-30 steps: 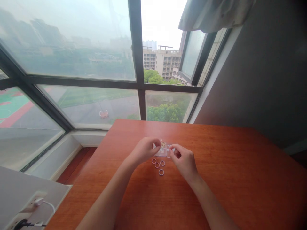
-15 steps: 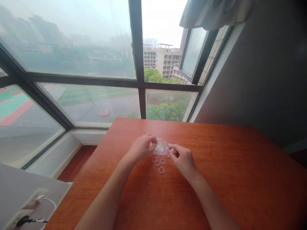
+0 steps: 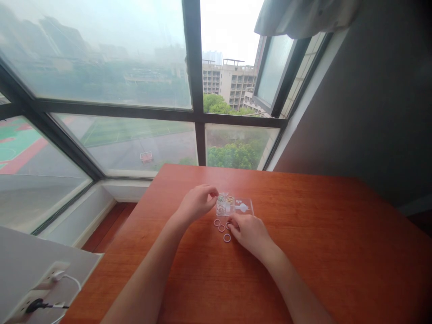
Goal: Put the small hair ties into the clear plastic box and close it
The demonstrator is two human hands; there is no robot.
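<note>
A small clear plastic box (image 3: 230, 210) lies on the table with its lid (image 3: 248, 208) folded out to the right. Small rings in pale, greenish and yellowish tones sit in its compartments. My left hand (image 3: 199, 201) is at the box's left edge, thumb and fingers pinched together; whether they grip the edge or something small is hidden. In front of the box, pale pinkish rings lie loose, among them a left one (image 3: 217, 222), a middle one (image 3: 221, 228) and a near one (image 3: 227, 238). My right hand (image 3: 249, 231) has its closed fingertips on another ring (image 3: 227, 226), partly covering it.
The reddish-brown wooden table (image 3: 337, 238) spreads around both forearms. Behind it stand framed windows (image 3: 199, 119), one pane (image 3: 275, 72) tilted outward. Sockets with plugs (image 3: 35, 306) are on a low wall at the lower left.
My right hand has moved left and toward me, from the box's lid down to the right ring. My left hand has shifted slightly left, uncovering more of the box.
</note>
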